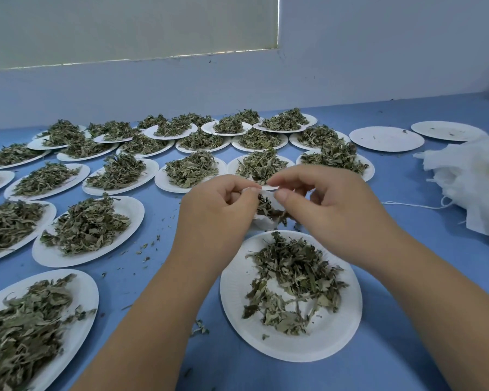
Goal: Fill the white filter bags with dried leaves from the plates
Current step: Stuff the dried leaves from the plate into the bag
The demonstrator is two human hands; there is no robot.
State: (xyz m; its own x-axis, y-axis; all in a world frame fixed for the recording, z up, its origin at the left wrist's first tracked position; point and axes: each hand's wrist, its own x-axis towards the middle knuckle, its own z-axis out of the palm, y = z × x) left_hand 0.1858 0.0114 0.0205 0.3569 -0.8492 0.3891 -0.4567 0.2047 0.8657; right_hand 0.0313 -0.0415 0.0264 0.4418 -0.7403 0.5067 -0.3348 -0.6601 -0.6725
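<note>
Blue worktop bearing many white paper plates heaped with dried green leaves, set in rows from the near left corner to the far edge. Centre: the left hand and the right hand meet above the worktop, well in from its edges, and both grasp one white filter bag. The left hand's fingers are curled and pinch the bag's mouth on one side. The right hand's thumb and forefinger pinch the white rim on the opposite side, its other fingers loosely bent. The bag hangs between the two hands with its mouth uppermost, and leaf pieces show inside it. Just toward the near edge lies the nearest plate, carrying a thin scattered layer of leaves with bare paper visible around it. The bag's lower end sits by this plate's far rim; whether they touch cannot be told. At the right edge lies a heap of filter bags, and a white string trails from it across the worktop, away from that edge. Beyond the heap, toward the far right corner, an almost bare plate and a second bare plate hold only a few crumbs. Loose fragments are strewn on the worktop between the heaped plates and the left hand. A pale wall rises behind the far edge
</note>
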